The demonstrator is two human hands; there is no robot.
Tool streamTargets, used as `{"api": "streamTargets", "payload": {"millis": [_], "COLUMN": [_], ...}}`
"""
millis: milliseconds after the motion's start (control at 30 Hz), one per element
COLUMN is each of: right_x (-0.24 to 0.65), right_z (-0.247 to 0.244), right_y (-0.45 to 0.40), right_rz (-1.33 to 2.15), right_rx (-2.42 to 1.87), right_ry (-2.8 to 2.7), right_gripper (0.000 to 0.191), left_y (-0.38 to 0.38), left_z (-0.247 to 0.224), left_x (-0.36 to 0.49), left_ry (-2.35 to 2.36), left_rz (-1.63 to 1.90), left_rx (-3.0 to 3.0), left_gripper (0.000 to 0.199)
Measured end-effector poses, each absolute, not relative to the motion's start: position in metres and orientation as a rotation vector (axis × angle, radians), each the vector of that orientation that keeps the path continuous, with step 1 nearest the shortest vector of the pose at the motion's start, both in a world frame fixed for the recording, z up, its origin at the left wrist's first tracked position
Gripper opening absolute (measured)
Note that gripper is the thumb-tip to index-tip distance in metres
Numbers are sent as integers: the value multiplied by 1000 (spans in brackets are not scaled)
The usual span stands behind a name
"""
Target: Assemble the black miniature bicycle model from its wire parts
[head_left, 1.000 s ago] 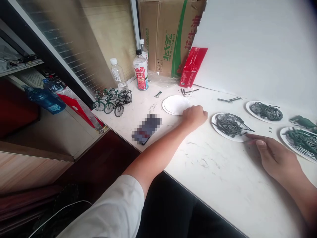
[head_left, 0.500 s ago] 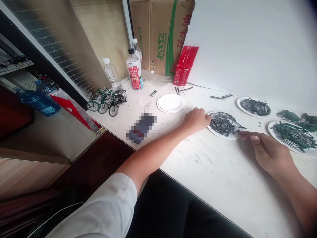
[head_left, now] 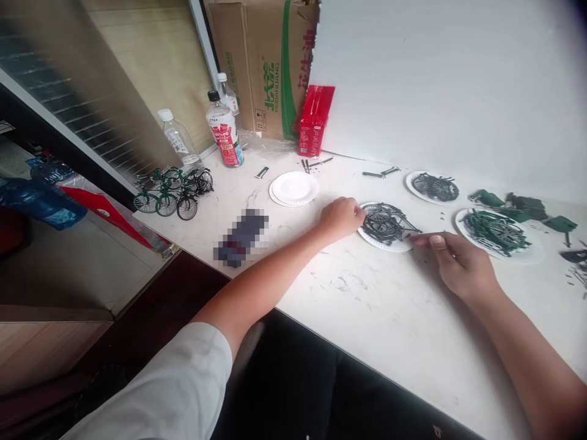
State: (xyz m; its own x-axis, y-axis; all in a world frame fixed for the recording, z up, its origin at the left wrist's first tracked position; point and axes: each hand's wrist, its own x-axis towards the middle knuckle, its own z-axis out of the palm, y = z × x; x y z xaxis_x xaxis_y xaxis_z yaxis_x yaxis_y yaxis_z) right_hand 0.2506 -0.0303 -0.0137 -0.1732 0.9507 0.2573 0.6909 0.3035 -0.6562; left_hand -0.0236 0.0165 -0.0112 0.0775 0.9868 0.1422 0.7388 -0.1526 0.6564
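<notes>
Beside hands [head_left: 342, 218], plate of black parts [head_left: 395, 245]

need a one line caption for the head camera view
Two bare hands, left and right, at a white paper plate of black model bicycle parts.

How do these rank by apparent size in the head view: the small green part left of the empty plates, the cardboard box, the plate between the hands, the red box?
1. Cardboard box
2. Plate and red box: too alike to rank
3. Small green part
</notes>
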Motion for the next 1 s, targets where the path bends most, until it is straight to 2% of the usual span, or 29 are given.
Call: {"api": "streamTargets", "payload": {"millis": [300,667,1000], "right_x": [255,251,251], "right_z": [-19,-20,-26], "right_y": [-27,-31,-28], "right_rz": [554,493,661], "right_rx": [-1462,-1354,-1359], "right_ry": [-1925,-1751,-1745], "right_gripper": [64,56,52], "left_y": [24,31,24], "left_z": [-14,-23,-20], "left_x": [-26,-24,-16], "left_ry": [1627,1458,1320], "left_rz": [885,983,949], "left_rx": [1721,1595,1524], "left_gripper": [25,23,28]}}
